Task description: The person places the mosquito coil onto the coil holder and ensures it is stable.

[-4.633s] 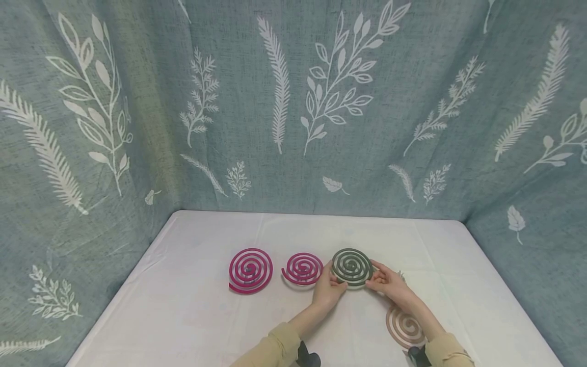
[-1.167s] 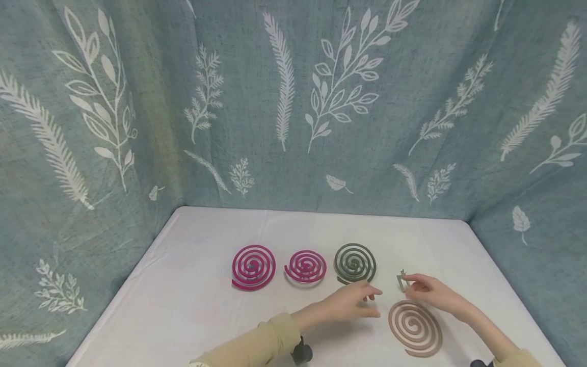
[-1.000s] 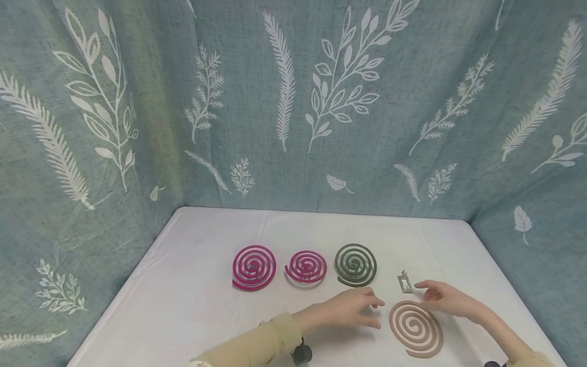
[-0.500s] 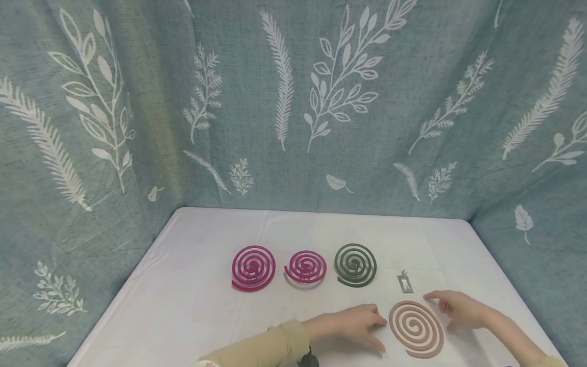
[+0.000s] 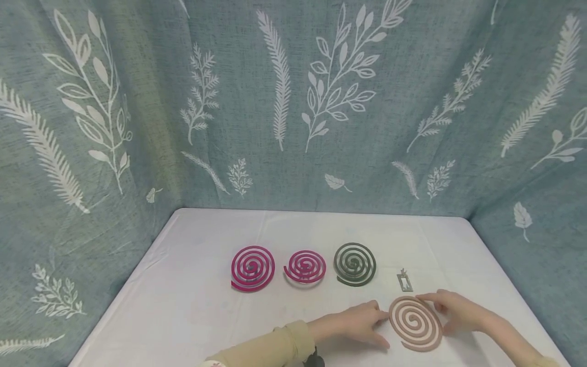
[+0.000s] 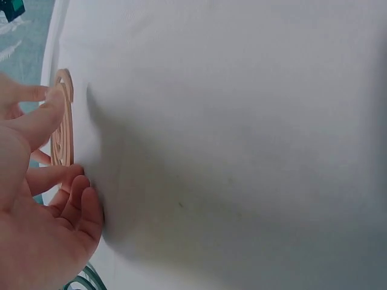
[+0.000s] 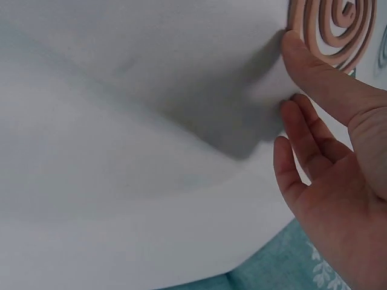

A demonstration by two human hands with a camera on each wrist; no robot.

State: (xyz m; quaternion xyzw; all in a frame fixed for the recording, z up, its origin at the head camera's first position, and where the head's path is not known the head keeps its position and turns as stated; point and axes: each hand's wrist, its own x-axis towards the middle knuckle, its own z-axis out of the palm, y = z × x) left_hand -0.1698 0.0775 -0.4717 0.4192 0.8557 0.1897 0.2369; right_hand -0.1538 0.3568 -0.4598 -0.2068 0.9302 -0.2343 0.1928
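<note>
A brown mosquito coil (image 5: 415, 320) is at the right front of the table, between my two hands. My left hand (image 5: 359, 323) holds its left edge; in the left wrist view the thumb and forefinger (image 6: 54, 175) are at the edge of the coil (image 6: 64, 121). On the opposite side my right hand (image 5: 463, 312) holds the rim, forefinger at the upper right and thumb at the lower right. In the right wrist view that thumb (image 7: 320, 78) meets the coil's edge, the other fingers curled below. Just behind lies a small metal coil stand (image 5: 405, 282).
Two magenta mosquito coils, the left (image 5: 253, 269) and the middle one (image 5: 304, 266), sit in a row with a dark green coil (image 5: 355, 264). Metal supports show beneath the magenta ones. The white tabletop (image 5: 183, 306) ends at a leaf-patterned curtain (image 5: 293, 173).
Both hands left the green coil, now placed in the row. The right hand went to the metal stand and released it. Both hands then reached the brown coil, which has shifted slightly.
</note>
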